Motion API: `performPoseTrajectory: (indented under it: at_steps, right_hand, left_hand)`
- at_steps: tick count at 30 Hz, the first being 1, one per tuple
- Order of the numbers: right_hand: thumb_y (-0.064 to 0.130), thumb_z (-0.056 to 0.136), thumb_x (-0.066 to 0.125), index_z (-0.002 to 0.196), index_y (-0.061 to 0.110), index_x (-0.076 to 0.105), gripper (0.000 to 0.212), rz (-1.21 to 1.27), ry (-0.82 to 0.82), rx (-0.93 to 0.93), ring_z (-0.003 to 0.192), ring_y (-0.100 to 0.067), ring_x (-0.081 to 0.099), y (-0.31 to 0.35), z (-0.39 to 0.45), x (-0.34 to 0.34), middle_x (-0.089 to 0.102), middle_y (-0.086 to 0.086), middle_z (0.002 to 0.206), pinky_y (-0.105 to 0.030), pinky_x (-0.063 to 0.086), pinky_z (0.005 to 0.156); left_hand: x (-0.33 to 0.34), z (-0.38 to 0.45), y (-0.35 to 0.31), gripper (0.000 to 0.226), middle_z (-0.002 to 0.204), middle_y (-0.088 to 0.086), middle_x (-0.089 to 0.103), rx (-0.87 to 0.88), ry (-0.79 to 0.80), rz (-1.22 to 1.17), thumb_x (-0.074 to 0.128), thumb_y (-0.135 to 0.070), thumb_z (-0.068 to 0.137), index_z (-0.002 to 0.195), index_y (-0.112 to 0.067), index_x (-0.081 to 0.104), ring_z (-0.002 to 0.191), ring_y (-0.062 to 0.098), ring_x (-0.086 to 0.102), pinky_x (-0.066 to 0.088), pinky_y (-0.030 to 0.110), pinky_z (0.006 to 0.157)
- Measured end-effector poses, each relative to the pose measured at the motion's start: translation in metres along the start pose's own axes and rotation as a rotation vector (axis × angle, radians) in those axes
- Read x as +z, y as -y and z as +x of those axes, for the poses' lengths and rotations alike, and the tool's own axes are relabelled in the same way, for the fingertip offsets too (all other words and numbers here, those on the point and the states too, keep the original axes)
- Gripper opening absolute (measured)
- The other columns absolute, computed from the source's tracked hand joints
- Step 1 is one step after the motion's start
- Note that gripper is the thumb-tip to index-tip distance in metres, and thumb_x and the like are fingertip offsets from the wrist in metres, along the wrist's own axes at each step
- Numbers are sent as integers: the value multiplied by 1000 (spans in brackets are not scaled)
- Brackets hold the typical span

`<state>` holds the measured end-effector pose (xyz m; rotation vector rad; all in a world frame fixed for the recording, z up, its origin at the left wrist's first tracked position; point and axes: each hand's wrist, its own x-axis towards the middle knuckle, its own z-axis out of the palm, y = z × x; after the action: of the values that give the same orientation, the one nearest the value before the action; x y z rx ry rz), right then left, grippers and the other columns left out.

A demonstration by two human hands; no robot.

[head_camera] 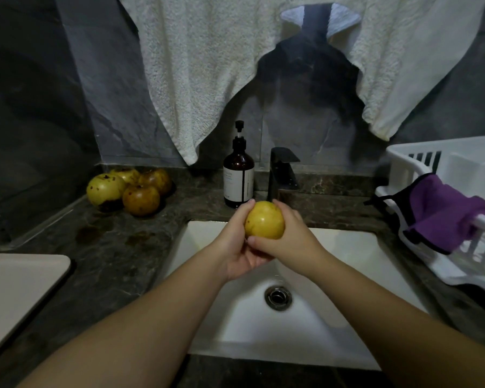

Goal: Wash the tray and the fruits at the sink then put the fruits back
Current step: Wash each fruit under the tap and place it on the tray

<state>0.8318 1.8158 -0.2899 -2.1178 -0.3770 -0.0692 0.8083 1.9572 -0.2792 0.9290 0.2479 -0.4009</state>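
I cup the yellow fruit (264, 220) in both hands, left hand (237, 242) and right hand (290, 240), over the sink (347, 247) for rinsing; 4 fruits (129, 189) wait far left.

Dim, murky picture; the wall at upper left sinks into shadow. Wide-angle bending curves the edges. Slight softness throughout.

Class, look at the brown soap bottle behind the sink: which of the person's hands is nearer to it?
Left. The left hand cups the yellow fruit, fingertips just below the soap bottle. The right hand grips the fruit's far side, farther away.
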Motion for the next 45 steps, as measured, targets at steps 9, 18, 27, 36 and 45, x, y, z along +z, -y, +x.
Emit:
performPoseTrajectory:
  at_steps: [9,18,27,36,45]
  right_hand:
    - [58,100,51,124,47,56,27,408,67,170,67,-20,64,-4,5,-7,65,-3,113,-30,47,52]
    - [40,104,54,131,49,53,29,520,140,177,62,-17,62,-1,1,-8,64,-7,118,-29,51,51]
    - [51,103,51,135,47,51,33,369,96,165,71,-17,68,0,-1,-5,64,-4,117,-26,51,50]
    - [79,95,27,133,39,39,56,274,59,389,104,-23,61,0,7,-2,60,-3,121,-34,43,67]
    - [82,92,33,124,27,55,67,371,89,381,63,-16,68,-3,9,-5,73,-5,83,-27,52,49]
  left_hand:
    - [-3,2,3,91,115,27,73,-104,-17,116,75,-73,74,128,0,67,72,27,75,66,33,63]
    - [-1,1,1,77,97,25,73,-56,-66,89,62,-70,90,128,-3,66,61,27,73,64,33,53]
    - [4,-2,5,75,99,24,73,-38,-82,82,62,-68,91,132,-6,64,67,27,73,64,34,56]
    - [12,5,16,55,123,18,71,175,-127,213,63,-55,98,139,-20,54,97,36,77,64,48,83]
    - [6,10,13,49,104,8,74,380,-235,672,50,-75,94,124,-37,58,75,25,76,64,46,64]
